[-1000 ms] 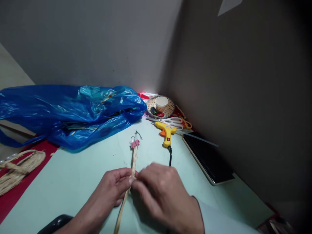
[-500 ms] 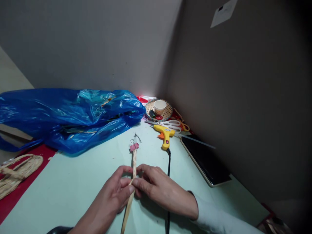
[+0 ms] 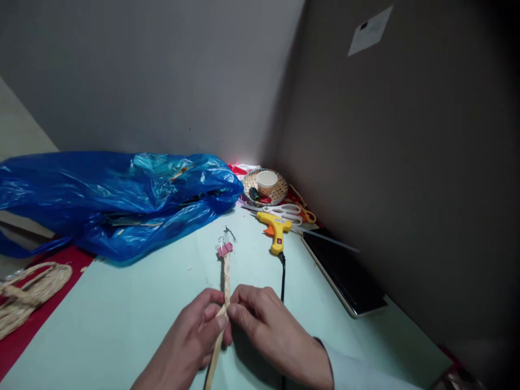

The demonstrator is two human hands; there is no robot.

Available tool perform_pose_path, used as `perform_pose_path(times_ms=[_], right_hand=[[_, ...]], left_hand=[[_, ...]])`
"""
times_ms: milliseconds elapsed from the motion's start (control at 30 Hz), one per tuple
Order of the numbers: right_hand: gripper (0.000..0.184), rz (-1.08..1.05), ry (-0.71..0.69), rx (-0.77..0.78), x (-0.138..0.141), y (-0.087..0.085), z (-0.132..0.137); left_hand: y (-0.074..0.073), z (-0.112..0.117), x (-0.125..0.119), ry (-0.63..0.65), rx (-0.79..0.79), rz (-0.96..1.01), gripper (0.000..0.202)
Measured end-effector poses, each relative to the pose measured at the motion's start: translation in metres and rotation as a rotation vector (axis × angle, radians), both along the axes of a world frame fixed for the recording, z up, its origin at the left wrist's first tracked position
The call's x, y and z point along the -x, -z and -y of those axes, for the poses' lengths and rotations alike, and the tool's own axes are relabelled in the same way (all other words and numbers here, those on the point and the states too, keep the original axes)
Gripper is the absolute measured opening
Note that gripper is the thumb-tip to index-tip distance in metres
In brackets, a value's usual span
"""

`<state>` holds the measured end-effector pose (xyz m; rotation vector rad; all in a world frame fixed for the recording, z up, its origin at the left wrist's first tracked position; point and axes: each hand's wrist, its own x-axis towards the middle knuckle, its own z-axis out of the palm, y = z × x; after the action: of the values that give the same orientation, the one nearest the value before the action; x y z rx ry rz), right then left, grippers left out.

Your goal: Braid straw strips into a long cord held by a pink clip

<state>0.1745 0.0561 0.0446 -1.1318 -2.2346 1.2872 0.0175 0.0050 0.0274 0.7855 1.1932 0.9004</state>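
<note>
A pale straw braid (image 3: pixel 226 276) lies on the light green table (image 3: pixel 122 314), running away from me. A pink binder clip (image 3: pixel 225 248) pinches its far end. My left hand (image 3: pixel 190 338) and my right hand (image 3: pixel 268 330) meet at the near end of the braid, both with fingers pinched on the loose straw strands (image 3: pixel 214 357) that trail toward me.
A big blue plastic bag (image 3: pixel 117 197) fills the back left. A yellow glue gun (image 3: pixel 277 230) with a black cord, scissors (image 3: pixel 284 210), a woven basket (image 3: pixel 264 187) holding a cup, and a dark tablet (image 3: pixel 345 276) lie along the right wall. Woven straw pieces (image 3: pixel 24 295) rest at far left.
My right hand has drawn back and lowered, baring the braid. Both hands have slid slightly nearer to me along the strands. The view has tipped down a little.
</note>
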Motion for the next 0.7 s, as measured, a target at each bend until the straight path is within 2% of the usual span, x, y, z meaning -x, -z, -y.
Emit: perform_pose_path(times_ms=[133,267,500,600,700], right_hand=[[0.023,0.115,0.045,-0.006,-0.001,0.002,0.001],[0.023,0.128,0.026,-0.041,0.002,0.005,-0.002],[0.025,0.187,-0.011,-0.04,0.002,-0.006,0.0],[0.028,0.301,0.042,-0.04,0.0,-0.009,0.004],[0.03,0.378,0.035,-0.044,0.0,-0.01,0.006]], left_hand=[[0.01,-0.005,-0.001,0.032,0.011,0.046,0.044],[0.015,-0.009,0.0,0.025,-0.006,-0.051,0.047],[0.013,-0.009,0.001,-0.017,-0.041,-0.178,0.048],[0.01,-0.009,0.001,-0.001,-0.067,-0.317,0.041],[0.009,-0.01,0.001,0.039,-0.109,-0.443,0.042]])
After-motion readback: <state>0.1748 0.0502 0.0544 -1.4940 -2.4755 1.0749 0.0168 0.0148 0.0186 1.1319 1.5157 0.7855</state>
